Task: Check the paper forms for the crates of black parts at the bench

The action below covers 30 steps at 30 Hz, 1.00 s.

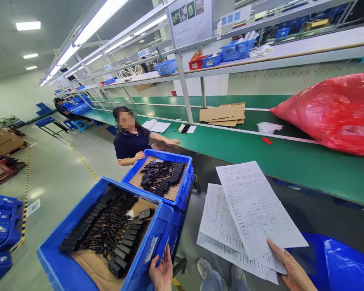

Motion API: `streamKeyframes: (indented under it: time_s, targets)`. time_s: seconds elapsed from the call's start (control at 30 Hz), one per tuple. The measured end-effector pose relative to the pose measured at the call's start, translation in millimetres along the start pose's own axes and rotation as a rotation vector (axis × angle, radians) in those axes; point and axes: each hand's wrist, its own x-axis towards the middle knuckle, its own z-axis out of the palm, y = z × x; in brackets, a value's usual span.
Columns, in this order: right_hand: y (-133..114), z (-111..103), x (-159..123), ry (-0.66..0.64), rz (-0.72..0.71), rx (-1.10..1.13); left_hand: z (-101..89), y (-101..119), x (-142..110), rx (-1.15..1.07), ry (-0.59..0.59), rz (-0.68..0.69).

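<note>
At six o'clock, nearest me, my left hand (161, 271) curls its fingers over the front corner of the big blue plastic crate (79, 266), gripping the rim. That crate sits at about eight o'clock and holds rows of small black plastic parts with thin leads (109, 230) lying on brown cardboard. Loaded like that, I judge it heavy and stiff; the moulded rim is the sound place to hold, not the thin wall. The loose parts would slide if it tipped.

At four o'clock my right hand (291, 268) pinches the lower edge of a fanned sheaf of white printed paper forms (248, 210), thumb on top. These are light, floppy and slippery against each other, so I'd judge a firm pinch near the overlapping corner is needed.

Farther out at eleven o'clock, a second blue plastic crate (183, 184) carries more black parts, and a seated person in a dark polo shirt (130, 145) rests a hand on its far rim. Beyond, at one o'clock, the long green surface (291, 157) bears flattened brown cardboard sheets (224, 113) and a bulging red plastic bag (330, 109).
</note>
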Motion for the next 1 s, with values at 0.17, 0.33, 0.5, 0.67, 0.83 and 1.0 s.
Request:
streamKeyframes:
  time_s: [0.17,0.33,0.5,0.67,0.83,1.0]
  targets:
    - [-10.2,-33.5,-11.0,0.048,0.045,0.132,20.1,-83.4,-57.6,0.302,-0.007,-0.118]
    - [-5.0,-62.9,-12.1,0.067,0.023,0.19,32.4,-199.2,-124.9,0.485,-0.484,-0.547]
    - [11.8,-91.2,-11.1,0.055,-0.041,0.164,60.9,-251.8,-163.5,0.468,-0.732,-0.472]
    - [31.6,-113.9,-6.3,0.105,-0.1,0.139,83.3,-262.9,-172.1,0.585,-0.647,-0.254]
    - [42.1,-128.8,-1.2,0.164,-0.128,0.083,89.7,-262.5,-176.5,0.665,-0.759,-0.165]
    - [46.1,-133.8,1.3,0.191,-0.165,0.054,95.6,-259.7,-178.6,0.718,-0.834,-0.103]
